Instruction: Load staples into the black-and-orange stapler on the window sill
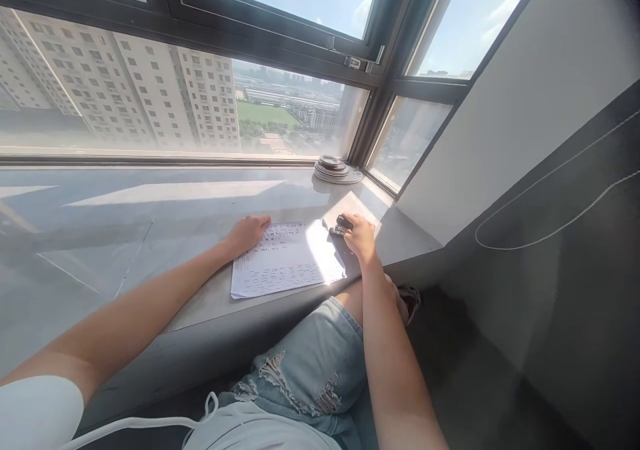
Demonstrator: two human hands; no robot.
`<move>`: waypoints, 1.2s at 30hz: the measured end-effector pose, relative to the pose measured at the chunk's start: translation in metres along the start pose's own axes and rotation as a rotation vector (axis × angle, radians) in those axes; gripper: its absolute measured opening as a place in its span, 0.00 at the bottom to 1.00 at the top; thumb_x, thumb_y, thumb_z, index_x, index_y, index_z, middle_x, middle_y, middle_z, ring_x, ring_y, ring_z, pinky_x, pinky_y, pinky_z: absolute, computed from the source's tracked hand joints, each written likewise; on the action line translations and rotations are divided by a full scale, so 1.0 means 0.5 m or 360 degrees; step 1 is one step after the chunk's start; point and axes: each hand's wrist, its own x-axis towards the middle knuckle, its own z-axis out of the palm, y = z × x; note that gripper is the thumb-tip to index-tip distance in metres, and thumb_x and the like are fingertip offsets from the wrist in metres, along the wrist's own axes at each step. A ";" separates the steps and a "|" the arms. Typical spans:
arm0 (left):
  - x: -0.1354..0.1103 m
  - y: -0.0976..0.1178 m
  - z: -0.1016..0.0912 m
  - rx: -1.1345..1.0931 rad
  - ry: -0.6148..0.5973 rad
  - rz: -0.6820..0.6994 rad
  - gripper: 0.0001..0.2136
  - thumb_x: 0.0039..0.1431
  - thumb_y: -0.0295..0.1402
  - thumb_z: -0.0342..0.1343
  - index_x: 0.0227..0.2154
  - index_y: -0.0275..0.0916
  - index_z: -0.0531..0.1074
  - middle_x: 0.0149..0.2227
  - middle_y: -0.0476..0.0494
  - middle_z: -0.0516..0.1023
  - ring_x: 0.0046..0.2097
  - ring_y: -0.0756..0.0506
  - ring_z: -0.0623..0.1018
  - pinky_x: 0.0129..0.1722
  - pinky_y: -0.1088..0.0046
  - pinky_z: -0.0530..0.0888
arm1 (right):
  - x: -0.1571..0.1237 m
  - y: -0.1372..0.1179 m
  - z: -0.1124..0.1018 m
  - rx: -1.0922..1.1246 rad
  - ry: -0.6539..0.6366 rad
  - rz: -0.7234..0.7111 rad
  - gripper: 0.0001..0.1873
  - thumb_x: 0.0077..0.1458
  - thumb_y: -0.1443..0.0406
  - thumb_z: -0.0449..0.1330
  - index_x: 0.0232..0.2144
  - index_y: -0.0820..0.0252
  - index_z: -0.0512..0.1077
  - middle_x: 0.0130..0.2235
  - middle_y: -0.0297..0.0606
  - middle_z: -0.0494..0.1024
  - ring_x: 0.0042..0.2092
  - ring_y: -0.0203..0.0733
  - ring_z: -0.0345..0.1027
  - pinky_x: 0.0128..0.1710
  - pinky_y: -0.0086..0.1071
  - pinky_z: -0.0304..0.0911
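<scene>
The person is sitting at the stone window ledge [150, 237], the left hand [249, 230] lying with loosely curled fingers on the top corner of a printed sheet [285, 260]. The right hand [359, 235] is gripping a small black object [342, 224] at the sheet's sunlit right edge, near a stack of discs [336, 169].

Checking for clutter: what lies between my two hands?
In the head view, only the printed sheet lies between the left hand and the right hand, which holds a small dark object.
</scene>
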 end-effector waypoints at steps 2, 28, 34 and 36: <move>0.000 -0.003 0.001 -0.0042 0.0016 0.0009 0.16 0.69 0.38 0.42 0.38 0.44 0.76 0.27 0.44 0.77 0.28 0.43 0.75 0.30 0.69 0.63 | 0.000 0.004 0.002 -0.0017 0.0003 0.0006 0.23 0.53 0.73 0.57 0.48 0.50 0.79 0.44 0.38 0.81 0.49 0.48 0.71 0.49 0.40 0.55; -0.014 0.024 -0.018 -0.0045 0.0045 0.0053 0.18 0.61 0.40 0.49 0.37 0.40 0.83 0.26 0.39 0.81 0.29 0.41 0.79 0.29 0.69 0.69 | -0.022 -0.009 0.008 0.0181 -0.0096 -0.0189 0.20 0.52 0.73 0.57 0.44 0.52 0.79 0.45 0.39 0.78 0.50 0.48 0.67 0.50 0.40 0.61; -0.014 0.023 -0.024 -0.0030 0.0035 0.0037 0.16 0.61 0.40 0.50 0.37 0.40 0.83 0.26 0.39 0.80 0.30 0.39 0.80 0.30 0.69 0.69 | -0.026 -0.007 0.004 0.0216 -0.0087 -0.0180 0.24 0.49 0.75 0.55 0.45 0.52 0.78 0.46 0.39 0.78 0.50 0.48 0.67 0.51 0.40 0.61; -0.015 0.024 -0.025 -0.0034 0.0029 0.0043 0.16 0.61 0.39 0.51 0.37 0.40 0.83 0.26 0.39 0.80 0.30 0.39 0.80 0.30 0.68 0.69 | -0.027 -0.007 0.002 0.0206 -0.0103 -0.0194 0.23 0.49 0.75 0.55 0.44 0.52 0.78 0.46 0.39 0.78 0.49 0.48 0.68 0.50 0.40 0.61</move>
